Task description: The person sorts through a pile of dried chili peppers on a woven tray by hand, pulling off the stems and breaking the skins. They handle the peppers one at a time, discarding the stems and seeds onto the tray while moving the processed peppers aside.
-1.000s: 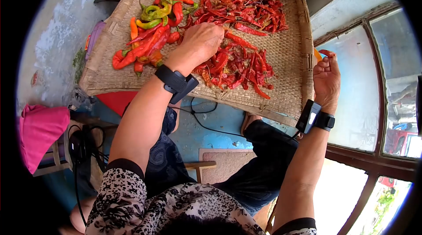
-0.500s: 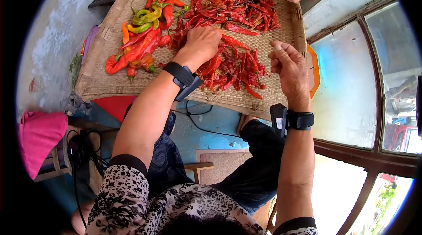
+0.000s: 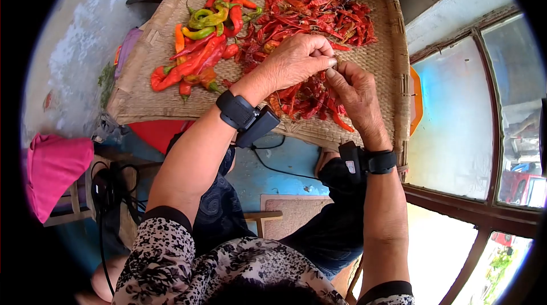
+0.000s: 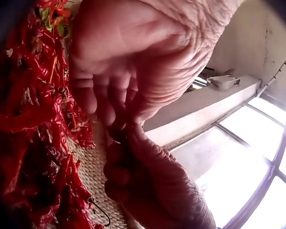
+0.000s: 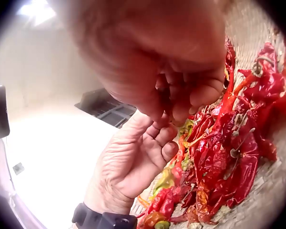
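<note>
Curled hands (image 3: 359,91), fingertips (image 3: 331,62) together above peppers (image 3: 312,98)

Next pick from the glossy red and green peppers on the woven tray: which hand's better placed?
Probably the left hand: it's nearer the glossy red and green peppers, and lies between them and the right hand. Both hands' fingertips meet; whether they pinch anything is unclear.

The person's left arm (image 3: 191,159) and right arm (image 3: 386,214) reach upward; the left hand (image 3: 293,62) and right hand (image 3: 360,97), fingers curled, meet at their fingertips (image 3: 331,62) right of upper centre.
</note>
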The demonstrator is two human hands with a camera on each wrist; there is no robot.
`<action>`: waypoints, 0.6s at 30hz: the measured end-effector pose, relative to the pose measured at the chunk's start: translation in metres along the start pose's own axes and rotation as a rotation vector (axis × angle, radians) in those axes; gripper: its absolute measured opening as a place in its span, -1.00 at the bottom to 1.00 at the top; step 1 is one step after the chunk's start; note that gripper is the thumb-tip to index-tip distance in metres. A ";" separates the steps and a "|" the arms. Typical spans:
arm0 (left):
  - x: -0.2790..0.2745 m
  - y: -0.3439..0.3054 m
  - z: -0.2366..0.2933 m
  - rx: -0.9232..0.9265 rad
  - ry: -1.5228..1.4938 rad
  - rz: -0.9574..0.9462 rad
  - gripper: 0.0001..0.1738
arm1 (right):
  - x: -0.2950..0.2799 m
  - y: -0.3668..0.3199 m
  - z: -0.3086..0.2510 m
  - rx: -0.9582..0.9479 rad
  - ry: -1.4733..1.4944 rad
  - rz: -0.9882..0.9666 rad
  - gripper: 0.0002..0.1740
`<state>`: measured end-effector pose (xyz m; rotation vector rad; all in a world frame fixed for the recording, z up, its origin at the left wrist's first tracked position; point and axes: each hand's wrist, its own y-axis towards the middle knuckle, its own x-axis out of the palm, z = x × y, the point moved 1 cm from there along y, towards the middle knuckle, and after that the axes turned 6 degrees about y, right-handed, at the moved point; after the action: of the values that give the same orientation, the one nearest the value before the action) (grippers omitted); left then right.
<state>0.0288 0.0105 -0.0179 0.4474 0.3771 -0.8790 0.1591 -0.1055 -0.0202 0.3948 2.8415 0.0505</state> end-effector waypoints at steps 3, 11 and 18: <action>-0.022 0.001 -0.013 -0.077 0.087 0.095 -0.71 | -0.013 -0.001 -0.003 0.076 0.260 0.084 -0.80; -0.045 -0.010 -0.054 -0.333 0.937 0.134 -0.77 | -0.111 -0.006 0.035 -0.115 1.341 0.621 -0.75; -0.025 0.004 -0.043 -0.270 0.611 0.037 -0.85 | -0.058 -0.002 0.009 0.098 0.891 0.354 -0.69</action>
<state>0.0116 0.0515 -0.0406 0.4641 1.0312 -0.6282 0.2145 -0.1231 -0.0142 1.1369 3.5901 0.2009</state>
